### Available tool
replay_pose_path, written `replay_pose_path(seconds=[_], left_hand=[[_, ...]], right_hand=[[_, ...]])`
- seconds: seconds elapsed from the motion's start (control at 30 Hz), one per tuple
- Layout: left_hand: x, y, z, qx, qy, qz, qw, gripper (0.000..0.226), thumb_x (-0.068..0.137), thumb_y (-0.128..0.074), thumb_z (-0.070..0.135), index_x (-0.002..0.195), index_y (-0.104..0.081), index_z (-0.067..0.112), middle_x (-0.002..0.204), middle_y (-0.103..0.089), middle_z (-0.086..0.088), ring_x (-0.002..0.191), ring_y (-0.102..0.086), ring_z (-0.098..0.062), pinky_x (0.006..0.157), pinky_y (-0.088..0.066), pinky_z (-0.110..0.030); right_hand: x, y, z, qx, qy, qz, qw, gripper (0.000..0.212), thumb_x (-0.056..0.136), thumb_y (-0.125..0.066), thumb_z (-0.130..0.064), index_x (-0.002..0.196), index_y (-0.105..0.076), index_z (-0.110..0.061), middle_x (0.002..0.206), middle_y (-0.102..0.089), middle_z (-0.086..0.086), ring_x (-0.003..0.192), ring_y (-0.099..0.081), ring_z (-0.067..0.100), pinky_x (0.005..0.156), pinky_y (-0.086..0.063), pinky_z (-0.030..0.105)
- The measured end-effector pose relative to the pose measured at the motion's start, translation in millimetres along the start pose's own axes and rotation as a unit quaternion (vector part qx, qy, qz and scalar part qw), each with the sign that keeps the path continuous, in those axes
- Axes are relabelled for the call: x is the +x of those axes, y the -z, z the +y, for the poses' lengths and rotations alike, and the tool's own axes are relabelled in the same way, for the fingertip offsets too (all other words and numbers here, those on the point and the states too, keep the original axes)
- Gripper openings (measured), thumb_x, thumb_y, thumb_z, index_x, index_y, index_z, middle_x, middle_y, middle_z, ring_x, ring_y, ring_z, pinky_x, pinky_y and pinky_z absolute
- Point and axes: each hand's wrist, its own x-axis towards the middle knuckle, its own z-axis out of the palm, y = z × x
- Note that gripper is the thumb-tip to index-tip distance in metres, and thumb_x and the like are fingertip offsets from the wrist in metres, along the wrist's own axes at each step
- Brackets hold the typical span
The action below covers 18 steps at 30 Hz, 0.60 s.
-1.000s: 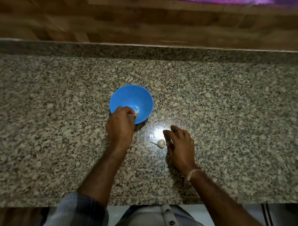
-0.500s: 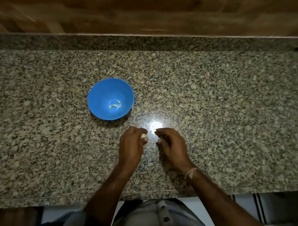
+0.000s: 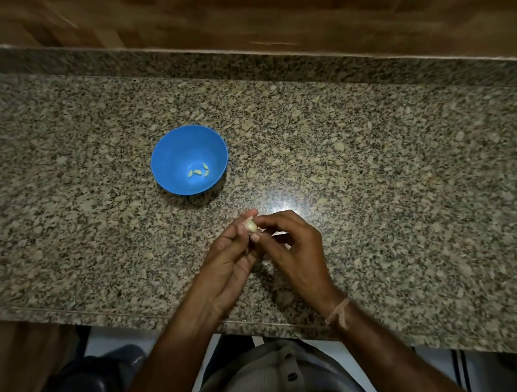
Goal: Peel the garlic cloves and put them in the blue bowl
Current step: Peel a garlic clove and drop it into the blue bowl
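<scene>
The blue bowl (image 3: 172, 152) stands on the granite counter, left of centre, with three small peeled garlic cloves (image 3: 197, 171) lying at its bottom. Nearer to me, both hands are raised just above the counter and meet on one pale garlic piece (image 3: 249, 225). My left hand (image 3: 227, 256) pinches it from the left with thumb and fingers. My right hand (image 3: 295, 247) has its fingertips on the same piece from the right. Most of the garlic is hidden by the fingers.
The speckled granite counter (image 3: 368, 161) runs the full width, with a raised granite strip and a wooden wall (image 3: 273, 14) behind it. Its front edge (image 3: 78, 312) is close to my body. A bright light reflection sits just beyond my hands.
My left hand left the bowl's rim, came back toward me and took up the garlic that lay on the counter. Both hands have now lifted and closed on it together.
</scene>
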Motion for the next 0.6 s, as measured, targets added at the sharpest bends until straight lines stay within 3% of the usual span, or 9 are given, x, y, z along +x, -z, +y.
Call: replay_pose_path(seconds=[0.13, 0.6], left_hand=[[-1.9, -2.5, -3.7, 0.056, -0.025, 0.008, 0.998, 0.042, 0.093, -0.061, 0.017, 0.134, -0.064, 0.009, 0.126, -0.073, -0.013, 0.111, -0.07, -0.014, 0.088, -0.058, -0.022], [-8.4, -9.4, -18.0, 0.112, -0.038, 0.033, 0.992, 0.039, 0.089, -0.067, 0.017, 0.128, -0.069, 0.011, 0.12, -0.076, -0.013, 0.105, -0.072, -0.013, 0.088, -0.058, -0.02]], right_hand=[[-3.8, 9.2, -2.4, -0.032, 0.042, 0.0, 0.999, 0.023, 0.094, -0.078, -0.013, 0.117, -0.079, -0.01, 0.105, -0.074, 0.001, 0.098, -0.073, 0.018, 0.081, -0.062, 0.041], [-17.8, 12.9, 5.3, -0.073, 0.069, 0.05, 0.994, 0.008, 0.096, -0.077, -0.009, 0.103, -0.08, -0.009, 0.097, -0.074, -0.003, 0.092, -0.072, 0.013, 0.074, -0.059, 0.038]])
